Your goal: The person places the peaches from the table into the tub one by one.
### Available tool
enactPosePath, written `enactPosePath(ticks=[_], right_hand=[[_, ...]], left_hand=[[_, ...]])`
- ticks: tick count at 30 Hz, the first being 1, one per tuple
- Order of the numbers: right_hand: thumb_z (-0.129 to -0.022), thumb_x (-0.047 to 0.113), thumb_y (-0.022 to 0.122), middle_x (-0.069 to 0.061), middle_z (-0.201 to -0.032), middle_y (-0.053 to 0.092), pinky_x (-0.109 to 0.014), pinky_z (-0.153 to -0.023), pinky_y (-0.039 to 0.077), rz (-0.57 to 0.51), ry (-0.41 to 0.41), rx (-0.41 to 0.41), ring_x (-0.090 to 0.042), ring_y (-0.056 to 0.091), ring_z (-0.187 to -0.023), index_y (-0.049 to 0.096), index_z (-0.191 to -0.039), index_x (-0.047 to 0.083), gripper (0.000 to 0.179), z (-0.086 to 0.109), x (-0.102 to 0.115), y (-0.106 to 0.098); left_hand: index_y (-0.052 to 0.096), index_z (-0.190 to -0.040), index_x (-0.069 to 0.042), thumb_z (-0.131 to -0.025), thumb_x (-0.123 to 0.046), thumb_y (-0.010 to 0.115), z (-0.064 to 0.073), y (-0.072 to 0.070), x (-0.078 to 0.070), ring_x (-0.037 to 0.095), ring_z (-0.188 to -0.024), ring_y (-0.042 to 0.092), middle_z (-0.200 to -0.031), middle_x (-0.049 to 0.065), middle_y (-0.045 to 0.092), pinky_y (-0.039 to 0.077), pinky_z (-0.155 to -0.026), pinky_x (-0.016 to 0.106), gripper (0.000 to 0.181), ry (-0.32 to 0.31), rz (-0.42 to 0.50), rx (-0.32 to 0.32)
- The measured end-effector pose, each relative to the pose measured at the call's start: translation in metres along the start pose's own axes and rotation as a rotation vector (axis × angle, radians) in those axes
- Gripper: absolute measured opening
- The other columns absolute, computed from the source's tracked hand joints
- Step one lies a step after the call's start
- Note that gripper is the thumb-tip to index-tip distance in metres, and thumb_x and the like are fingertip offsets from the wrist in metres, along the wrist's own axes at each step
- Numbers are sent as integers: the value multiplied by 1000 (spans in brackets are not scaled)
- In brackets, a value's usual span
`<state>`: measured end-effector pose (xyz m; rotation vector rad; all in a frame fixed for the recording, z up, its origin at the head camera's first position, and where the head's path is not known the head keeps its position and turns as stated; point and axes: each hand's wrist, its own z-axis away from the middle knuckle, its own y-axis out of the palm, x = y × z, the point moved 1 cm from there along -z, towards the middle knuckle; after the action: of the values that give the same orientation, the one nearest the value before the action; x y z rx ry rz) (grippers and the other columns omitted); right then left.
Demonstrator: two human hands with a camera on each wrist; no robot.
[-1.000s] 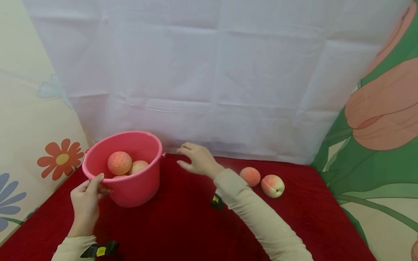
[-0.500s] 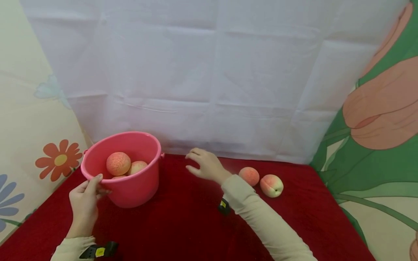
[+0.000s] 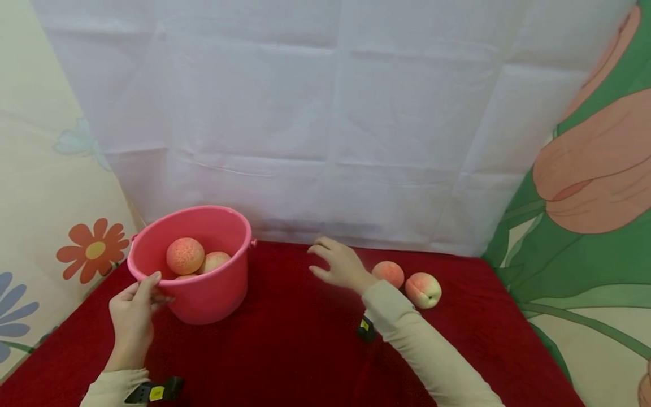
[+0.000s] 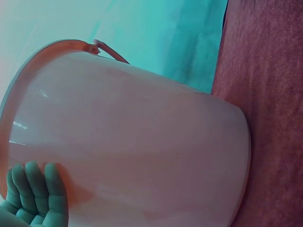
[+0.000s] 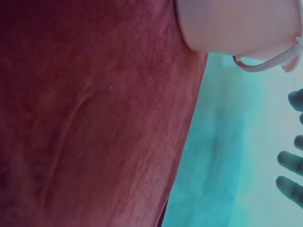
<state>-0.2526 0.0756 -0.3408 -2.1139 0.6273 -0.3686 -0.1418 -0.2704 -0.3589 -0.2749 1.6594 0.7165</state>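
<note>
A pink bucket (image 3: 211,297) stands on the left of the red cloth, several peaches inside it; the topmost peach (image 3: 185,256) is pinkish orange. My left hand (image 3: 133,316) pinches the bucket's near rim, thumb on top and the other fingers against the outer wall, as the left wrist view (image 4: 35,194) also shows. To the right of the bucket, my right hand (image 3: 342,264) hangs above the cloth with fingers loosely spread and nothing in them. Past its wrist lie two peaches side by side: a pink one (image 3: 389,274) and a yellow-and-pink one (image 3: 424,290).
Red cloth (image 3: 285,339) covers the table. A white sheet (image 3: 325,141) hangs along its back edge. Flower-printed panels stand at the left and the right (image 3: 585,271). The bucket's handle (image 5: 270,64) hangs down on its far side in the right wrist view.
My right hand has moved rightward, away from the bucket and toward the two loose peaches. The left hand and the bucket stay in place.
</note>
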Motion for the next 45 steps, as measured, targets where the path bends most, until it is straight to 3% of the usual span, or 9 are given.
enactPosePath(ticks=[7,15,23,27,32,35,37,41,45], right_hand=[[-77,22,71,-9,-108,57,-34,-74,51,23,51,66,-22,57,-95,62,-105,8,33,21,-11,-6],[-74,23,73,-8,-107,55,-35,-73,50,35,84,97,-21,56,-94,61,-107,8,38,41,-22,-11],[-71,20,75,-11,-107,55,-37,-77,49,23,64,60,-25,56,-96,61,-105,6,39,59,-27,-17],[-73,20,75,-12,-109,55,-38,-76,50,11,102,74,-24,55,-98,61,-108,7,40,69,-29,-23],[-75,26,73,-10,-112,55,-36,-67,50,54,141,95,-22,56,-94,61,-110,10,41,76,-31,-30],[-74,27,74,-11,-113,54,-39,-72,50,62,158,100,-24,55,-94,60,-111,9,43,79,-33,-34],[-73,26,75,-12,-113,53,-43,-78,48,60,172,107,-26,54,-96,60,-112,8,46,82,-34,-37],[-73,27,75,-12,-115,53,-46,-81,46,59,210,119,-29,52,-103,58,-113,7,48,89,-37,-41],[-73,28,74,-14,-117,52,-49,-81,45,50,240,122,-30,51,-104,58,-114,6,49,98,-40,-44]], left_hand=[[69,-64,-11,-85,-20,64,0,-1,0,10,-47,59,-54,0,60,52,-52,19,23,-54,-20,-15],[71,-78,-3,-84,-21,66,-48,-32,51,14,-52,63,-59,3,65,54,-51,27,19,57,-1,76],[71,-79,-3,-82,-23,68,-68,-44,74,16,-52,64,-60,5,65,54,-52,28,20,67,-1,63],[71,-77,-5,-83,-24,68,-60,-39,66,15,-53,64,-59,4,64,54,-52,28,20,61,-22,58],[70,-70,-5,-84,-20,66,-29,-20,32,13,-48,62,-54,3,61,53,-50,24,21,36,5,16],[69,-67,-6,-84,-19,66,-14,-10,15,12,-46,60,-52,3,60,52,-49,22,22,28,19,5],[69,-66,-7,-85,-19,65,-14,-9,15,12,-46,60,-52,3,60,52,-49,21,23,28,23,9],[71,-73,-4,-85,-20,65,-35,-23,38,15,-48,62,-55,5,62,53,-50,25,21,53,9,30],[70,-83,1,-81,-24,70,-69,-44,77,19,-50,64,-59,7,64,54,-52,30,25,55,16,20]])
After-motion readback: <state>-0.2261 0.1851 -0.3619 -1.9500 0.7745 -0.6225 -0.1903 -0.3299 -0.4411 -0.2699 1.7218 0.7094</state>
